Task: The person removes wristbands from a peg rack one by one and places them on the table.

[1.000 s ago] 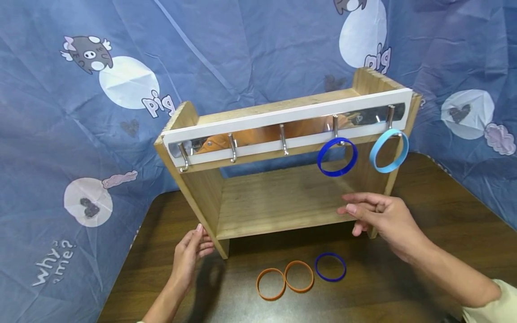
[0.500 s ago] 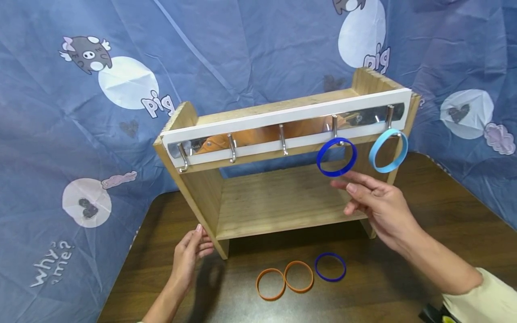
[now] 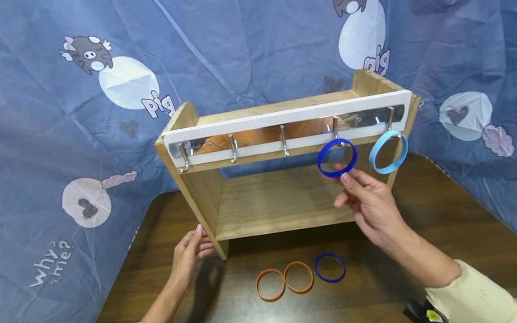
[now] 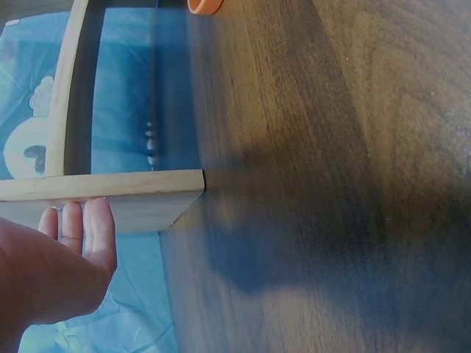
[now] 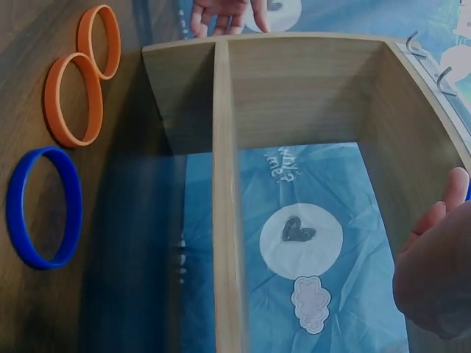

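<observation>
Hanging dark-blue band (image 3: 319,158), lower edge between right fingers (image 3: 355,187)

Pale cream sleeve (image 3: 470,294), loose, lightly creased, plain, on right forearm (image 3: 420,255); hands (image 3: 373,204) bare.

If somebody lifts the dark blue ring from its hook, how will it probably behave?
The dark blue ring is probably light: its band is thin and one hook carries it. It seems springy rather than floppy, since it hangs nearly round. It may swing if pushed, as only the right hand at its lower edge seems to steady it.
</observation>
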`<action>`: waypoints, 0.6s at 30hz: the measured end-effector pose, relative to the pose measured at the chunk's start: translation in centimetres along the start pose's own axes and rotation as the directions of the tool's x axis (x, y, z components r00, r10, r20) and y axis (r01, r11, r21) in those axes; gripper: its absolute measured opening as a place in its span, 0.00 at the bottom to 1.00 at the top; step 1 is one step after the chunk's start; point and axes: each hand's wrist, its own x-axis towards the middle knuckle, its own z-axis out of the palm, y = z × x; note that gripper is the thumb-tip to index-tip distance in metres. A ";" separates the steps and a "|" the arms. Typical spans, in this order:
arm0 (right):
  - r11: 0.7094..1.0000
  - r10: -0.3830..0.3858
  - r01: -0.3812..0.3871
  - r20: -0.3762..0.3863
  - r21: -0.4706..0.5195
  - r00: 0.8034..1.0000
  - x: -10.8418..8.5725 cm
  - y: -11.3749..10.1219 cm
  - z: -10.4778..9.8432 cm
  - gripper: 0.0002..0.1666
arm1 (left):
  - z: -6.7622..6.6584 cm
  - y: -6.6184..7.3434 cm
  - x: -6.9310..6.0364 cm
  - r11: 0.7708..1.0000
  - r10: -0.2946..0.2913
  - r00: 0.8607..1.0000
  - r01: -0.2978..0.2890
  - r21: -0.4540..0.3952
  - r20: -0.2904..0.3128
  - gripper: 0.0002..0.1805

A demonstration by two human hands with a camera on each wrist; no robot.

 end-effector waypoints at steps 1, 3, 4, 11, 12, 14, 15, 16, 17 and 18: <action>1.000 -0.011 0.011 -0.006 0.005 1.000 0.0 0.0 0.1 0.13 | 0.0 0.0 0.0 1.000 0.002 1.000 -0.002 0.003 0.002 0.24; 0.999 -0.035 0.036 -0.015 0.016 0.999 -0.1 0.1 0.2 0.13 | -0.1 -0.1 0.1 1.000 0.005 1.000 -0.005 0.004 0.003 0.25; 0.999 -0.046 0.047 -0.019 0.019 0.999 -0.1 0.1 0.2 0.12 | -0.1 -0.1 0.1 1.000 0.005 1.000 -0.005 0.004 0.003 0.25; 0.996 -0.079 0.081 -0.032 0.039 0.996 -0.4 -0.1 0.5 0.12 | 0.0 0.1 -0.2 1.000 0.003 1.000 -0.003 -0.005 0.000 0.24; 0.996 -0.080 0.082 -0.032 0.038 0.996 -0.4 -0.1 0.6 0.12 | -0.1 0.0 -0.1 1.000 0.014 1.000 -0.014 -0.006 0.003 0.25; 0.996 -0.083 0.084 -0.032 0.037 0.996 -0.5 -0.2 0.7 0.12 | -0.3 -0.6 0.2 0.999 0.039 0.999 -0.039 -0.012 0.015 0.26; 0.996 -0.085 0.086 -0.031 0.037 0.996 -0.6 -0.2 0.8 0.12 | -0.5 -1.1 0.5 0.998 0.055 0.998 -0.055 -0.014 0.024 0.27; 0.995 -0.087 0.088 -0.028 0.038 0.996 -0.6 -0.2 0.8 0.12 | -0.9 -2.0 1.0 0.997 0.072 0.997 -0.072 -0.019 0.037 0.27; 0.995 -0.088 0.089 -0.027 0.040 0.996 -0.7 -0.3 0.9 0.12 | -1.3 -2.9 1.6 0.997 0.080 0.996 -0.079 -0.020 0.050 0.27; 0.995 -0.091 0.092 -0.026 0.041 0.996 -0.7 -0.3 1.0 0.12 | -1.7 -3.9 2.1 0.996 0.091 0.994 -0.090 -0.028 0.065 0.26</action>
